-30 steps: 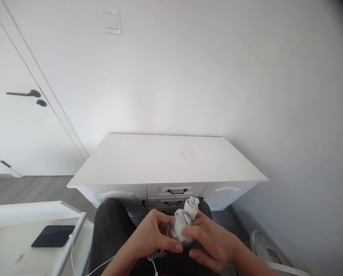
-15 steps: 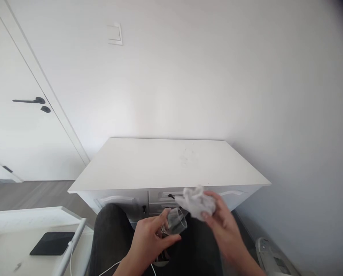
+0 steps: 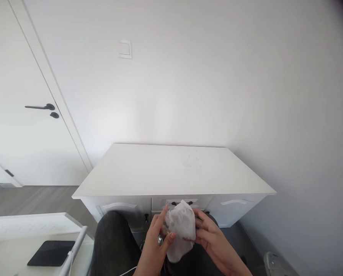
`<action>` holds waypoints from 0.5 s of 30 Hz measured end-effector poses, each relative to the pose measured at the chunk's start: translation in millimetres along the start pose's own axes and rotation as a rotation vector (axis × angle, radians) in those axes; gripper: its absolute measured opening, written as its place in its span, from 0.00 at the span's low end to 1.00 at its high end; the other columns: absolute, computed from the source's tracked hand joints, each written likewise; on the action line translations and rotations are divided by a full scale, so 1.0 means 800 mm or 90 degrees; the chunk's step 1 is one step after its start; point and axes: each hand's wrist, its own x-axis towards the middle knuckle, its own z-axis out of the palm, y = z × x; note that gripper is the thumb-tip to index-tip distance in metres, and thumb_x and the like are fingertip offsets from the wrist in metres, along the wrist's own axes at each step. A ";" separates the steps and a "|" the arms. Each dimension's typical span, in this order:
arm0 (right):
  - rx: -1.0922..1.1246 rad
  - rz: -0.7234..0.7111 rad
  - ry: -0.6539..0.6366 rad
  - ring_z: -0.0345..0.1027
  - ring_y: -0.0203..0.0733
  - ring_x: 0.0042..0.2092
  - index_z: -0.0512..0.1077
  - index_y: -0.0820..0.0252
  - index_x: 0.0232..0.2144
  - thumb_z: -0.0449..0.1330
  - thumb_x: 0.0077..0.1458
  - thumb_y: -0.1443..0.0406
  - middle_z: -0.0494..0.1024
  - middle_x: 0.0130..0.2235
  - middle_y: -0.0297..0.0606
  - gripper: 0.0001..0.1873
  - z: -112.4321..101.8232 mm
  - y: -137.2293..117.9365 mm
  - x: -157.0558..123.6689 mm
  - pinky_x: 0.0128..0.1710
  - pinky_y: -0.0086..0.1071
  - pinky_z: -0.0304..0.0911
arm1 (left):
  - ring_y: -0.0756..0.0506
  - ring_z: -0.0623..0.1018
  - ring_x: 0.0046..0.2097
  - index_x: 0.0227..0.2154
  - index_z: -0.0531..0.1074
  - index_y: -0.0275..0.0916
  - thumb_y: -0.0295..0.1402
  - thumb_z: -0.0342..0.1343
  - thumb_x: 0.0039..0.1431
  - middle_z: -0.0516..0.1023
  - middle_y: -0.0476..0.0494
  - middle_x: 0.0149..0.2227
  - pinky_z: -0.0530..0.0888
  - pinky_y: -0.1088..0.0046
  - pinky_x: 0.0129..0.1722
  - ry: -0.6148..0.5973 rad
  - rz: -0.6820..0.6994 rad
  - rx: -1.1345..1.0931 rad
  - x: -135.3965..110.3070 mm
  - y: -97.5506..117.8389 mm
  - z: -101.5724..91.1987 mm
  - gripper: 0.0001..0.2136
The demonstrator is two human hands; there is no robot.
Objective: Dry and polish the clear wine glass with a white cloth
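My left hand (image 3: 159,238) is closed around a clear glass (image 3: 171,221), which is mostly covered by a white cloth. The white cloth (image 3: 185,224) is spread over the glass's mouth and hangs down below it. From the other side, my right hand (image 3: 207,234) presses its curled fingers on the cloth. Both hands are above my lap, just in front of the white cabinet (image 3: 148,168). How much of the glass lies inside the cloth is hidden.
Faint wet-looking marks (image 3: 192,160) show on the cabinet top. A dark tablet-like slab (image 3: 51,253) lies on a white surface at lower left, beside a white rail (image 3: 74,251). A grey-white device (image 3: 277,264) stands at lower right. A white cable (image 3: 128,271) crosses my lap.
My right hand has moved left with the crumpled cloth and brought it onto the glass. The cloth is now spread out over it. The view has tilted up slightly.
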 end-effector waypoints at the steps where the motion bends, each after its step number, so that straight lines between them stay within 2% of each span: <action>1: -0.049 -0.010 -0.010 0.79 0.46 0.39 0.72 0.51 0.60 0.63 0.52 0.71 0.82 0.53 0.42 0.33 0.001 -0.001 -0.001 0.38 0.38 0.75 | 0.36 0.78 0.53 0.70 0.65 0.48 0.43 0.61 0.65 0.77 0.36 0.57 0.75 0.59 0.55 -0.006 -0.002 -0.010 -0.001 -0.001 -0.002 0.31; 3: -0.165 -0.035 -0.022 0.75 0.39 0.28 0.68 0.47 0.64 0.62 0.52 0.73 0.81 0.55 0.42 0.38 0.000 0.000 -0.001 0.26 0.34 0.73 | 0.39 0.80 0.45 0.68 0.68 0.46 0.43 0.63 0.63 0.79 0.37 0.53 0.77 0.62 0.49 -0.031 0.000 -0.044 -0.003 -0.003 -0.002 0.31; 4: -0.228 -0.053 -0.032 0.73 0.38 0.25 0.68 0.47 0.65 0.63 0.51 0.73 0.81 0.55 0.42 0.39 -0.001 0.002 0.001 0.24 0.33 0.71 | 0.40 0.80 0.42 0.67 0.69 0.45 0.43 0.64 0.62 0.79 0.37 0.52 0.77 0.63 0.47 -0.048 0.000 -0.064 -0.004 -0.004 0.000 0.31; 5: -0.293 -0.079 -0.040 0.75 0.40 0.26 0.69 0.48 0.65 0.64 0.51 0.73 0.82 0.54 0.43 0.39 -0.001 0.004 0.002 0.25 0.34 0.73 | 0.42 0.80 0.40 0.66 0.70 0.45 0.43 0.66 0.60 0.79 0.37 0.51 0.78 0.65 0.44 -0.060 -0.007 -0.087 -0.005 -0.005 0.003 0.32; 6: -0.351 -0.110 -0.046 0.79 0.46 0.32 0.71 0.49 0.64 0.65 0.51 0.72 0.82 0.55 0.44 0.38 -0.001 0.006 0.004 0.32 0.38 0.76 | 0.43 0.80 0.38 0.65 0.71 0.44 0.42 0.68 0.57 0.79 0.38 0.50 0.77 0.67 0.41 -0.064 -0.024 -0.111 -0.006 -0.005 0.006 0.32; 7: -0.389 -0.142 -0.050 0.81 0.52 0.43 0.72 0.50 0.63 0.68 0.51 0.71 0.81 0.57 0.45 0.37 0.000 0.009 0.005 0.44 0.42 0.77 | 0.44 0.80 0.36 0.62 0.71 0.44 0.41 0.70 0.55 0.79 0.40 0.49 0.77 0.69 0.37 -0.059 -0.044 -0.135 -0.006 -0.005 0.009 0.32; 8: -0.393 -0.170 -0.050 0.78 0.57 0.53 0.72 0.50 0.64 0.71 0.50 0.69 0.80 0.59 0.46 0.38 0.002 0.014 0.005 0.55 0.46 0.72 | 0.45 0.80 0.35 0.59 0.72 0.43 0.39 0.71 0.53 0.79 0.41 0.46 0.76 0.71 0.36 -0.051 -0.059 -0.155 -0.007 -0.004 0.012 0.30; 9: -0.354 -0.189 -0.043 0.73 0.59 0.60 0.70 0.49 0.65 0.74 0.50 0.66 0.77 0.62 0.46 0.41 0.006 0.021 0.004 0.62 0.48 0.65 | 0.45 0.80 0.34 0.54 0.73 0.42 0.39 0.71 0.53 0.80 0.43 0.43 0.75 0.71 0.35 -0.047 -0.063 -0.171 -0.006 -0.002 0.014 0.26; 11: -0.188 -0.199 -0.008 0.70 0.60 0.63 0.66 0.47 0.68 0.76 0.48 0.56 0.74 0.65 0.48 0.47 0.015 0.040 0.002 0.64 0.49 0.63 | 0.43 0.80 0.37 0.45 0.73 0.41 0.40 0.69 0.57 0.80 0.45 0.39 0.76 0.71 0.39 -0.049 -0.028 -0.186 -0.005 0.004 0.017 0.17; 13: -0.027 -0.199 0.052 0.75 0.59 0.58 0.66 0.48 0.67 0.76 0.46 0.50 0.77 0.62 0.49 0.48 0.024 0.061 0.002 0.59 0.47 0.68 | 0.42 0.80 0.40 0.40 0.73 0.40 0.42 0.64 0.62 0.80 0.44 0.37 0.76 0.69 0.43 -0.058 0.022 -0.174 -0.002 0.011 0.015 0.12; 15: 0.024 -0.214 0.128 0.79 0.58 0.51 0.72 0.50 0.61 0.76 0.47 0.49 0.83 0.54 0.49 0.41 0.028 0.080 0.005 0.52 0.46 0.73 | 0.42 0.80 0.41 0.41 0.74 0.41 0.43 0.61 0.64 0.81 0.44 0.37 0.75 0.69 0.43 -0.050 0.036 -0.128 0.001 0.017 0.012 0.11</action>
